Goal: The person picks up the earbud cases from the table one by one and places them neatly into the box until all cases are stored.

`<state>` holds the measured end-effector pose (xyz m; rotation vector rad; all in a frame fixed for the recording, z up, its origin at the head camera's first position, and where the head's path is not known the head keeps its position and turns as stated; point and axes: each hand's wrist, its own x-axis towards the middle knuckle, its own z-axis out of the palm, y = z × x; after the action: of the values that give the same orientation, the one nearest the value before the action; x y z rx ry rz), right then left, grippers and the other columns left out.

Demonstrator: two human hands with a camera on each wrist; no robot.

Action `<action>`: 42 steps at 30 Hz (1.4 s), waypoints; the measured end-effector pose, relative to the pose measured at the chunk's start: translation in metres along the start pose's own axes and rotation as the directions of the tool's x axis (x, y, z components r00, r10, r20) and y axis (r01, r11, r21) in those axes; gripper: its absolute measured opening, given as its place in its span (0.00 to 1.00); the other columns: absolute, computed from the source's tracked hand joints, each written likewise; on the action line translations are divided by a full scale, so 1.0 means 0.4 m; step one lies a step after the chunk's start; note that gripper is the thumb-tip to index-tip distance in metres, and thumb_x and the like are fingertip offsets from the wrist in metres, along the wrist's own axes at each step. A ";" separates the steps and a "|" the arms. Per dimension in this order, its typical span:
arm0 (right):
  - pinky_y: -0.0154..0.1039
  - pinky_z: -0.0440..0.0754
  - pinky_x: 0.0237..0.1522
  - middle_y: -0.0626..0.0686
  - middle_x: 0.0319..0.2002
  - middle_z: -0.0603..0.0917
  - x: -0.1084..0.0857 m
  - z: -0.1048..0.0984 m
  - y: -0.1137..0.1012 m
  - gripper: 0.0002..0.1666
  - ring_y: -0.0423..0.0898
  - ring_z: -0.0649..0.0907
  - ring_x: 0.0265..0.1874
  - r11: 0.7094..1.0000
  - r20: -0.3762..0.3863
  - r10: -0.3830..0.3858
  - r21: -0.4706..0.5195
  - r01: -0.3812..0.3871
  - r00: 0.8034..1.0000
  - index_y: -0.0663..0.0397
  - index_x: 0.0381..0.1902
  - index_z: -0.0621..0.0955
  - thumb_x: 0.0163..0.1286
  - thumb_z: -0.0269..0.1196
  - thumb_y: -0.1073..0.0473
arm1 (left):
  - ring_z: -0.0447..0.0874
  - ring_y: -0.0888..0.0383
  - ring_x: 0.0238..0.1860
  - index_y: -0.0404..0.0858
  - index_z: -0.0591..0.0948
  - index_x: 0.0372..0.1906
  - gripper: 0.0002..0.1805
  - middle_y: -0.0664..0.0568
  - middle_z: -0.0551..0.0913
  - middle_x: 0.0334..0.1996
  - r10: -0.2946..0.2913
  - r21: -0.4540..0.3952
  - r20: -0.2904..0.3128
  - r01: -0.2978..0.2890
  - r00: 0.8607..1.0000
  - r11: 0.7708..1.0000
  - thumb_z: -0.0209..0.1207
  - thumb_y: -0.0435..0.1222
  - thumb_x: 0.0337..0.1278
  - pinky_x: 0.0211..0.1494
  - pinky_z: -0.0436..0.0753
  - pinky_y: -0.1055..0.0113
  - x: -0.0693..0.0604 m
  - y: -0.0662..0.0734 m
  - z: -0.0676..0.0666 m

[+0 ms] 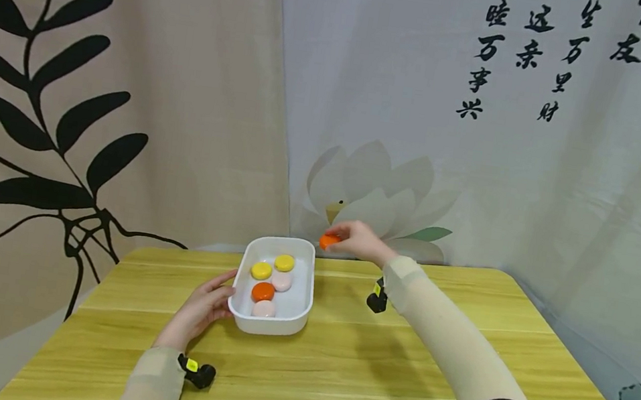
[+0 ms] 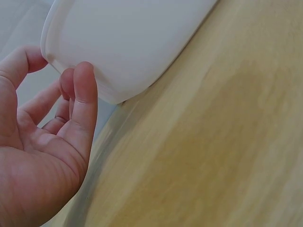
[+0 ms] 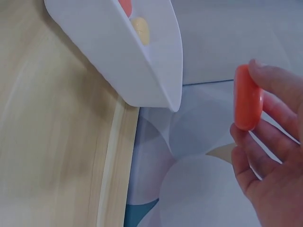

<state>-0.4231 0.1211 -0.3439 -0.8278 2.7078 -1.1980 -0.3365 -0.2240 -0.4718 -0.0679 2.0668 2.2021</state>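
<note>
My right hand (image 1: 359, 241) pinches an orange rounded disc (image 3: 248, 98) between thumb and fingers, raised just beyond the back right corner of a white tray (image 1: 298, 315). In the right wrist view the disc appears edge-on, thick and glossy. At the tray's left side, my left hand (image 1: 203, 306) holds the wall near the rim with bent fingers (image 2: 85, 82). Inside the tray lie two yellow discs (image 1: 284, 263), two pale pink discs (image 1: 264, 309) and another orange disc (image 1: 262, 292). The left wrist view shows only the tray's outside.
The tray stands on a wooden table (image 1: 332, 391), near its back edge. Directly behind hangs a printed cloth (image 1: 216, 112) with leaves, a lotus and dark characters. A small black camera (image 1: 377, 297) is strapped to the right wrist, another (image 1: 199, 373) to the left.
</note>
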 end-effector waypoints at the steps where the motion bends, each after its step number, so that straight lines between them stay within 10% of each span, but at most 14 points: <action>1: 0.42 0.78 0.54 0.54 0.50 0.84 0.001 0.002 0.000 0.26 0.48 0.81 0.49 1.000 0.003 -0.002 0.001 0.002 1.000 0.61 0.56 0.81 0.60 0.71 0.59 | 0.79 0.56 0.29 0.41 0.63 0.73 0.31 0.41 0.81 0.40 0.002 0.000 0.001 -0.002 1.000 1.000 0.55 0.33 0.67 0.36 0.83 0.65 0.000 -0.001 0.000; 42: 0.37 0.77 0.51 0.47 0.45 0.85 0.033 0.101 -0.038 0.22 0.43 0.80 0.43 0.985 0.137 -0.050 -0.155 0.071 0.989 0.53 0.51 0.84 0.58 0.72 0.56 | 0.80 0.54 0.29 0.39 0.63 0.73 0.30 0.36 0.79 0.46 0.024 0.008 0.004 -0.024 1.000 1.000 0.54 0.32 0.67 0.35 0.83 0.65 -0.001 -0.003 0.002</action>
<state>-0.4165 0.0791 -0.3595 -0.9780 2.7138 -0.9085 -0.3359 -0.2232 -0.4728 -0.0377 2.0847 2.2057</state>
